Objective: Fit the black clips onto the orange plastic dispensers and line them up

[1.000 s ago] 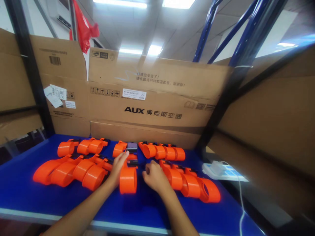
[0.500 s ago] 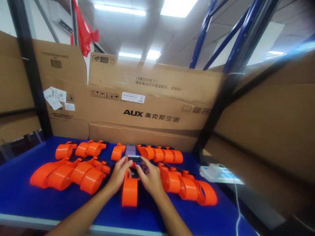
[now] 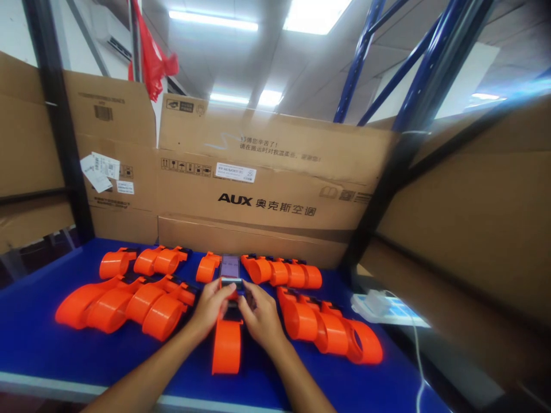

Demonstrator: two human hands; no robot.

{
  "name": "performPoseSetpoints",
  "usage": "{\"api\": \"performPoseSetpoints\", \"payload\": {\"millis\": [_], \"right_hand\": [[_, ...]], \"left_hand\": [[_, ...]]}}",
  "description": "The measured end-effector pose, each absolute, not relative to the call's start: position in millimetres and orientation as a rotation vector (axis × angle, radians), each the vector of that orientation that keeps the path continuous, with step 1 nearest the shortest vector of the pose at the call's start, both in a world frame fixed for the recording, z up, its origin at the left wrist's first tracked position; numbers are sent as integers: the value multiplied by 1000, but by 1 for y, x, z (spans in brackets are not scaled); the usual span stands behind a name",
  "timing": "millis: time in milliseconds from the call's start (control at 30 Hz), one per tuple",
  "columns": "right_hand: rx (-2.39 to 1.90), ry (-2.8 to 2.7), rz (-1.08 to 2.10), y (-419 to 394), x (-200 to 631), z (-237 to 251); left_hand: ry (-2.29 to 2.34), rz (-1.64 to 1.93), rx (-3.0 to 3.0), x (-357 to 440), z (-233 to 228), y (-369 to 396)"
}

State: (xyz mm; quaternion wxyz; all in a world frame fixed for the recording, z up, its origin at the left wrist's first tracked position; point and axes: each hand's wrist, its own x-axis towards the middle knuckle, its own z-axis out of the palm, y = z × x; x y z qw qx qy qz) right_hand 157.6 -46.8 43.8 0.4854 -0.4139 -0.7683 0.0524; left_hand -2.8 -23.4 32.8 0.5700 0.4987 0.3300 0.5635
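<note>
Orange plastic holders cover the blue table [image 3: 51, 355]. One orange holder [image 3: 227, 344] lies lengthways at the front middle, and both hands meet at its far end. The left hand [image 3: 210, 307] and the right hand [image 3: 258, 312] pinch a phone [image 3: 229, 269] fitted to that end, fingers closed on its near edge, thumbs almost touching. Four holders [image 3: 124, 301] lie side by side in the near left group, and about three more holders [image 3: 331, 330] to the right. The back row has about three on the left and roughly five on the right; overlap makes the exact count hard to tell. One white charger [image 3: 376, 301] with a cable sits at the right edge. Cardboard boxes [image 3: 267, 183] stand behind
</note>
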Motion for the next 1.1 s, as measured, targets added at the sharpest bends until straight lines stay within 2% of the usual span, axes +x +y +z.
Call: {"api": "performPoseSetpoints", "payload": {"millis": [333, 500, 733, 1100], "right_hand": [[-1016, -1924, 143, -47, 160, 51], [-944, -2004, -14, -46, 161, 49], [-1063, -2004, -304, -45, 160, 42], [-1105, -2010, -382, -46, 157, 38]], "left_hand": [[699, 1300, 932, -2, 37, -23], [703, 1266, 820, -1, 40, -24], [727, 1315, 812, 3, 47, -30], [761, 1296, 969, 2, 45, -27]]}}
